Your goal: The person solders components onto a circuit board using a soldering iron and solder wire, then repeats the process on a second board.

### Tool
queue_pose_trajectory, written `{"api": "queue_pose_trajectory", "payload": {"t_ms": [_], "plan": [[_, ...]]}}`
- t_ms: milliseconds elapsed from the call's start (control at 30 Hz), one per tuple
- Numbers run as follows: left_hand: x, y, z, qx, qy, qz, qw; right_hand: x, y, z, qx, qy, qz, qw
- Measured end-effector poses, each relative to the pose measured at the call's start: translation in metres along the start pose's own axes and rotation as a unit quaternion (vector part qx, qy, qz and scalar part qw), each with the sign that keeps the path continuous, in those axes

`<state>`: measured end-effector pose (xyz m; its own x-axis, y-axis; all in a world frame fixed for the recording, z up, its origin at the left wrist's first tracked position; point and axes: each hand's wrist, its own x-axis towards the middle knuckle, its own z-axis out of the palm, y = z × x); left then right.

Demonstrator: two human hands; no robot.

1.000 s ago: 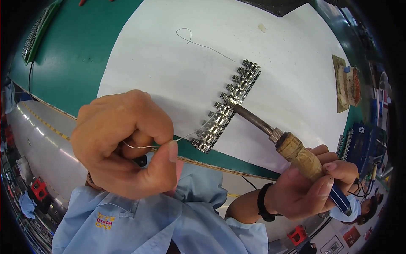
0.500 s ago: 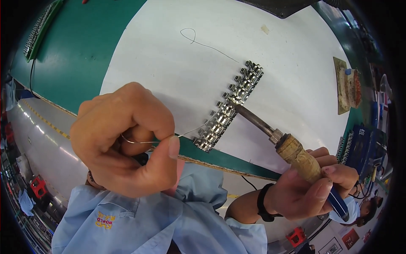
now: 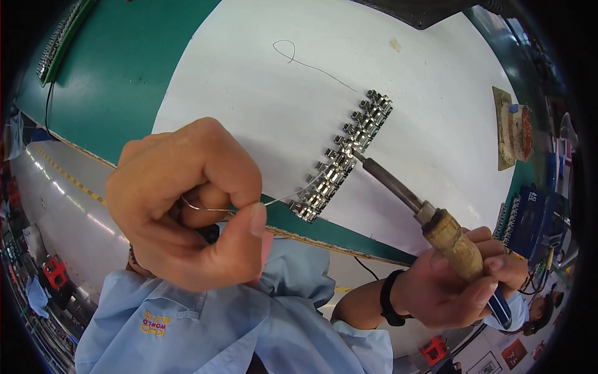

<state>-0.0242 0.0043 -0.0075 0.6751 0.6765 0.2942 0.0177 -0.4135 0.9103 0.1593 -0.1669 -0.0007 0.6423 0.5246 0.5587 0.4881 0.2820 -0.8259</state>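
Note:
My left hand (image 3: pixel 193 206) is closed, pinching a thin silvery solder wire (image 3: pixel 279 200) between thumb and forefinger. The wire runs right, towards a slanting row of small shiny metal components (image 3: pixel 341 161) on white paper. In my right hand (image 3: pixel 451 283) is a soldering iron (image 3: pixel 398 190) with a wooden grip, its fingers wrapped round the handle. The iron's dark tip meets the row near its middle, or hovers just over it; which of these I cannot tell. Further along the wire, its end is hard to make out against the metal parts.
A looped thin wire (image 3: pixel 314 67) lies on the white paper (image 3: pixel 237 81) beyond the row. At the right stands a worn block on a board (image 3: pixel 512 129), near a blue box (image 3: pixel 529 218). Another component strip in a green holder (image 3: pixel 60 43) is at the far left.
The soldering iron has shifted slightly right and down with my right hand. The component row and paper appear a little further right in the picture. My left hand keeps its pinch.

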Motion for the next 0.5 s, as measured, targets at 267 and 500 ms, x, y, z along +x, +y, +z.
{"api": "queue_pose_trajectory", "payload": {"t_ms": [267, 500], "plan": [[0.0005, -0.0007, -0.001, 0.014, -0.023, -0.004, 1.0, -0.0024, 0.0023, 0.0052, -0.04, -0.03, -0.07, 0.996], [0.0006, 0.0031, -0.0008, 0.013, -0.023, -0.034, 0.999, -0.0062, -0.0046, 0.0021, -0.044, -0.016, -0.026, 0.999]]}}
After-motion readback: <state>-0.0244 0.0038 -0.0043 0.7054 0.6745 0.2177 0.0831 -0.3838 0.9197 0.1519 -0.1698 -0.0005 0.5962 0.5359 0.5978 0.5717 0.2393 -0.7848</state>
